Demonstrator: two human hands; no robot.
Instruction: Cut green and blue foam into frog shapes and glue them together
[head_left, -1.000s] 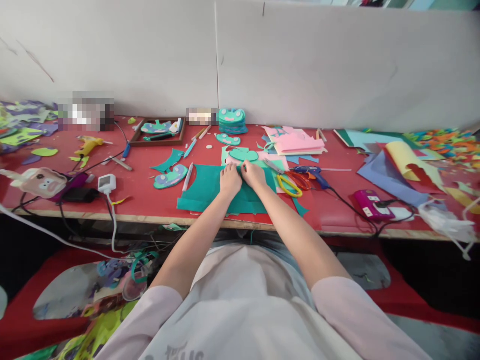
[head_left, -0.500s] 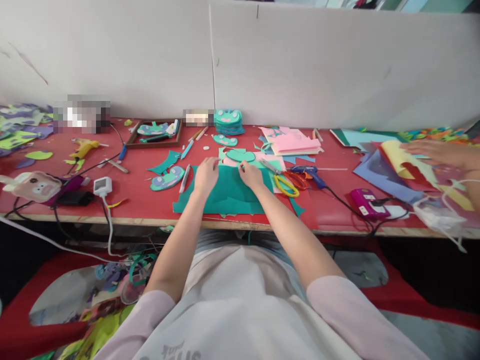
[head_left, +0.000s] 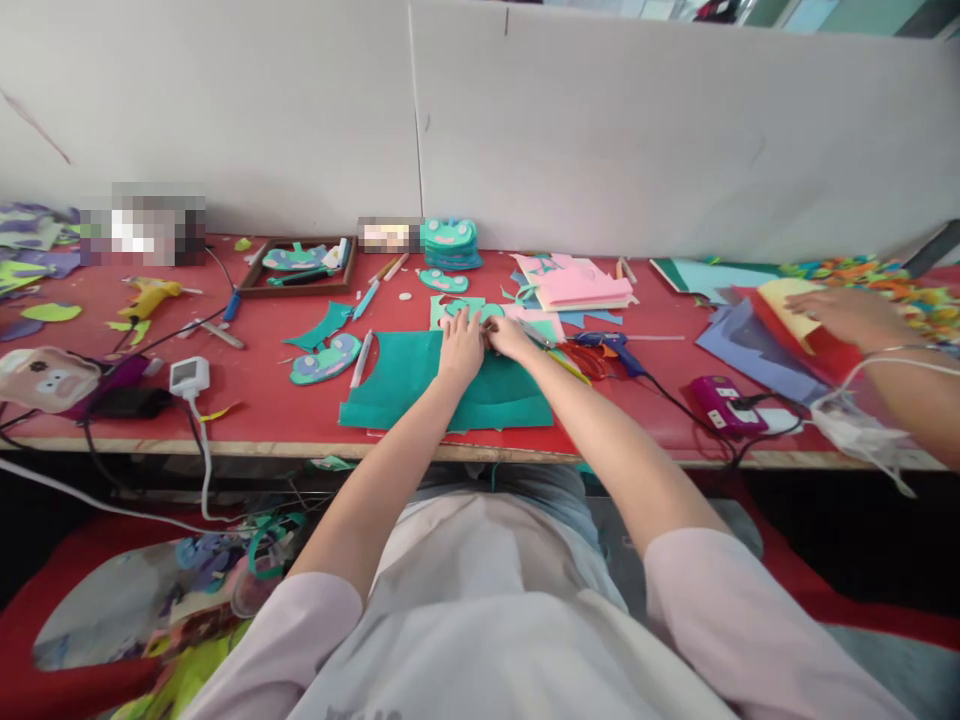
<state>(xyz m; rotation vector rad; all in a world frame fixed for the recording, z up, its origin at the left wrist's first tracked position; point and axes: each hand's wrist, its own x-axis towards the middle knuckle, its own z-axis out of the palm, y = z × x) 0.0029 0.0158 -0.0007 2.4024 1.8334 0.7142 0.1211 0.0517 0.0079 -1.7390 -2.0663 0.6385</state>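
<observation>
My left hand (head_left: pixel 462 348) lies with fingers stretched over the top edge of a dark green felt sheet (head_left: pixel 405 385) and a paler green piece (head_left: pixel 436 312) behind it. Close beside its fingertips, my right hand (head_left: pixel 511 338) has its fingers pinched together; what they hold, if anything, is hidden. Scissors with yellow handles (head_left: pixel 571 368) lie partly under my right wrist. A silver pen (head_left: pixel 361 360) and a green felt face (head_left: pixel 324 360) with lilac patches are left of the sheet.
A stack of felt faces (head_left: pixel 451 245) and a brown tray (head_left: pixel 298 290) stand by the wall. Pink felt (head_left: pixel 581 285) lies behind a blue glue gun (head_left: pixel 611 345). At right are a purple power strip (head_left: pixel 726 405) and another person's hand (head_left: pixel 847 315) on coloured felt.
My left hand has moved right and spread over the green oval piece, which it now mostly covers. My right hand has shifted slightly right, and the two hands now meet. The view has turned slightly.
</observation>
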